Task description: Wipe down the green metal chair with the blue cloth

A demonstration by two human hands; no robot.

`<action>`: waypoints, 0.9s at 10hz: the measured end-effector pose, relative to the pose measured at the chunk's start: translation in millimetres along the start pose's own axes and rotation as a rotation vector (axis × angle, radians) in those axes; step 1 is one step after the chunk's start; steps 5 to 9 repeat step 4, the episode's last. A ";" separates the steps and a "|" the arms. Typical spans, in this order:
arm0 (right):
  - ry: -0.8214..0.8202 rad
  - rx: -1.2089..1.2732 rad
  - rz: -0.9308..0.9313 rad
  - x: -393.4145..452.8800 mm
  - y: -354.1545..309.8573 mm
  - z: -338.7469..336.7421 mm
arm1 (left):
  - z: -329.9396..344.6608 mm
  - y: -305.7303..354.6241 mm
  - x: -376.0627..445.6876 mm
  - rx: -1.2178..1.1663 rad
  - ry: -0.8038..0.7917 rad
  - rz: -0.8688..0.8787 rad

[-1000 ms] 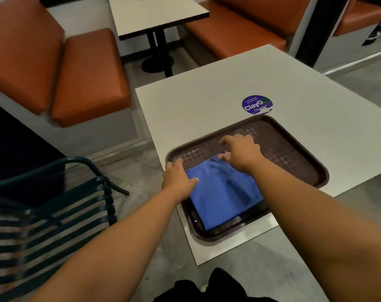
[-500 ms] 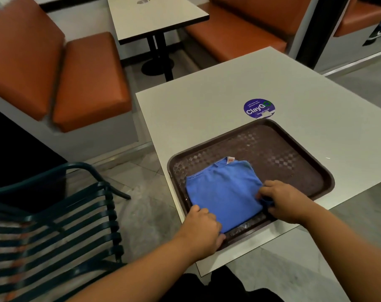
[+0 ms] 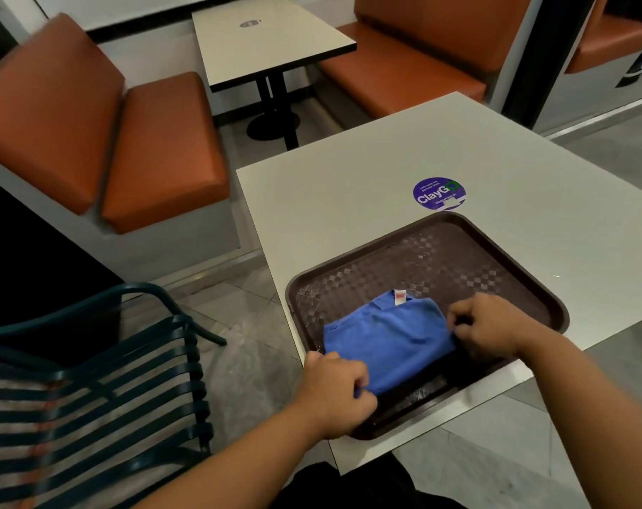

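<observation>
A folded blue cloth (image 3: pixel 387 337) with a small red tag lies in a dark brown tray (image 3: pixel 459 259) on the near corner of a white table (image 3: pixel 348 200). My left hand (image 3: pixel 339 393) pinches the cloth's near left corner. My right hand (image 3: pixel 490 325) pinches its right edge, and the near edge is lifted a little off the tray. The green metal chair (image 3: pixel 102 391) with slatted seat stands at the lower left, apart from both hands.
Orange padded benches (image 3: pixel 128 141) stand at the back left and back right (image 3: pixel 415 64), with a second small table (image 3: pixel 271 42) between them. A round purple sticker (image 3: pixel 438 192) is on the white table. Grey tiled floor (image 3: pixel 246 358) separates chair and table.
Both hands moved from the cloth's far side to its near corners and now pinch it. The near edge has risen off the tray.
</observation>
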State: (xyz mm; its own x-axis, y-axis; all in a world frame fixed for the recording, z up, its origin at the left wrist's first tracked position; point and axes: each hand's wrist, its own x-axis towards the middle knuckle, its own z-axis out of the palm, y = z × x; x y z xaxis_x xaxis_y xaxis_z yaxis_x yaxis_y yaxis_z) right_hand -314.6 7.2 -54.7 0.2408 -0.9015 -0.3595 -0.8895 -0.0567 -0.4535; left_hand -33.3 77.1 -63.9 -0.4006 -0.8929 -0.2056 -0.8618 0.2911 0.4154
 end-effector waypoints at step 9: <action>0.174 -0.006 0.037 58.5 -54.6 22.0 | -47.2 -37.6 48.6 0.203 0.051 -0.390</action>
